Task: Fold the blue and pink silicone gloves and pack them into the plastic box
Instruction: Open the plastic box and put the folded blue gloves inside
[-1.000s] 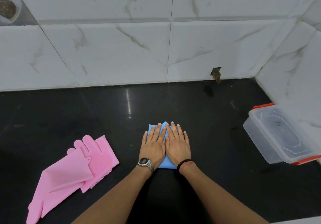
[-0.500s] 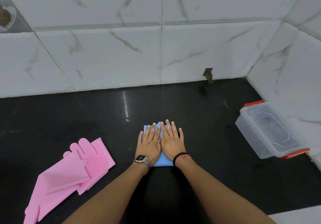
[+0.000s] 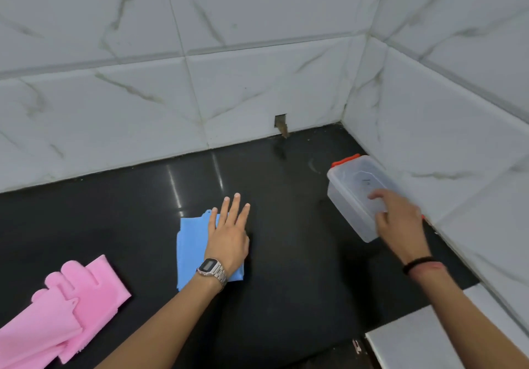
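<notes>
Left hand (image 3: 229, 240) lies flat, fingers straight and spread; right hand (image 3: 400, 222) reaches forward, fingers loosely curled.

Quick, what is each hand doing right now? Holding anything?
Left hand: open, fingers straight, pressing flat on the folded blue glove.
Right hand: at the plastic box, fingers over its lid; whether it has a grip cannot be told.

At frame centre, the left hand (image 3: 229, 238) presses flat on folded blue gloves (image 3: 192, 250) on a black counter (image 3: 286, 283). At right, the right hand (image 3: 400, 221) touches the lidded plastic box (image 3: 347, 197). Pink gloves (image 3: 63, 308) lie lower left.
</notes>
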